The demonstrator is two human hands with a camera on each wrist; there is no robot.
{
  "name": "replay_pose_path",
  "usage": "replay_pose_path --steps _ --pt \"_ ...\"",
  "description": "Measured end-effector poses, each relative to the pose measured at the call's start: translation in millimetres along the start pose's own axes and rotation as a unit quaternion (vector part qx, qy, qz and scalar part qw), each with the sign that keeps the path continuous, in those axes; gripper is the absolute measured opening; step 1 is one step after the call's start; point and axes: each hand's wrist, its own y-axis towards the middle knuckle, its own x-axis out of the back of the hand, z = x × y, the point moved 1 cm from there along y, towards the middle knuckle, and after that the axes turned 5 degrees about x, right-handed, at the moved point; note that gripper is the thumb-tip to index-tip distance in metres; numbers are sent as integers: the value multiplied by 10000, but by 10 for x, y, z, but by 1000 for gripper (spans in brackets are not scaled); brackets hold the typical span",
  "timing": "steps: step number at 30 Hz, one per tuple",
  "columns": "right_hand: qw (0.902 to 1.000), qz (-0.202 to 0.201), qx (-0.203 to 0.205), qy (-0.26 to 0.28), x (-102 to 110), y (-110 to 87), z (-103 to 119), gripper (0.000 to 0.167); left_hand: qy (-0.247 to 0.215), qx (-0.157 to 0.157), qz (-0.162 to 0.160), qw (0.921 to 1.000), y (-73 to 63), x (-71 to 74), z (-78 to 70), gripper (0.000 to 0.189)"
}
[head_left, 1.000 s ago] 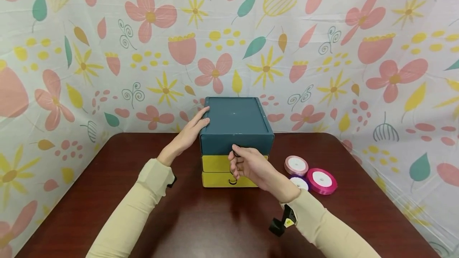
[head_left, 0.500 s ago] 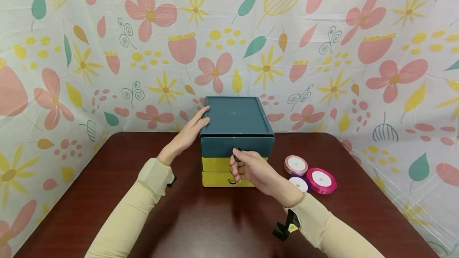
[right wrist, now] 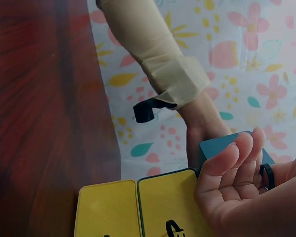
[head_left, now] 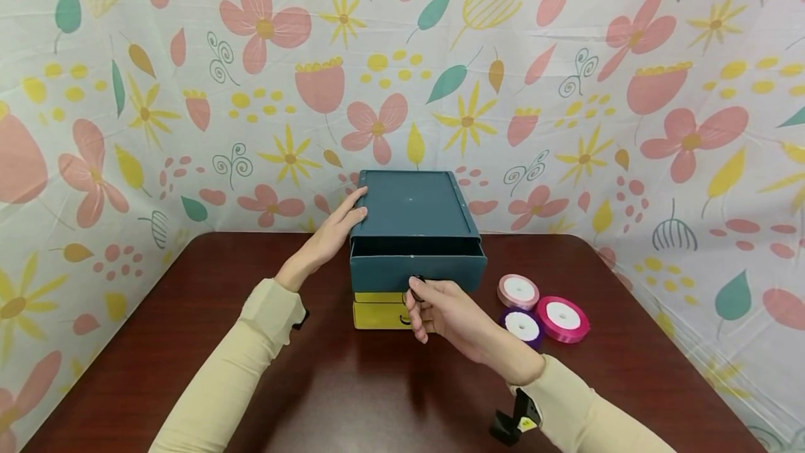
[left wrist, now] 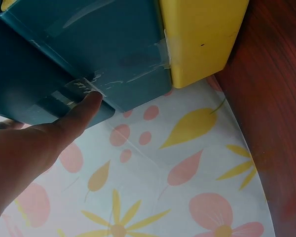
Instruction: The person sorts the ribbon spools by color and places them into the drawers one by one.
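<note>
Teal top drawer (head_left: 383,273) seen partly open, centre of head frame; black handle (right wrist: 270,176) pinched by right hand (head_left: 449,310), fingers curled. Cabinet (head_left: 411,205) touched along left edge by left hand (head_left: 325,238), fingers extended.

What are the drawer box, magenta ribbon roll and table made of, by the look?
Drawer box: probably moulded plastic, satin; rounded edges, even teal and yellow colour.
Magenta ribbon roll: ribbon looks like satin-type fabric, from its sheen; white core could be plastic or card.
Table: wood or wood-look laminate, glossy; dark reddish-brown streaks and a pale reflection. Can't tell which.
</note>
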Motion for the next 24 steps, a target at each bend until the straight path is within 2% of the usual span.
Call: replay_pose_path --steps 14,24 --pt "9999 135 8 66 -96 -178 23 39 -113 -71 -21 9999 17 7 24 60" --pt "9990 413 136 47 -162 -309 28 38 -78 -83 -21 9999 18 5 24 60"
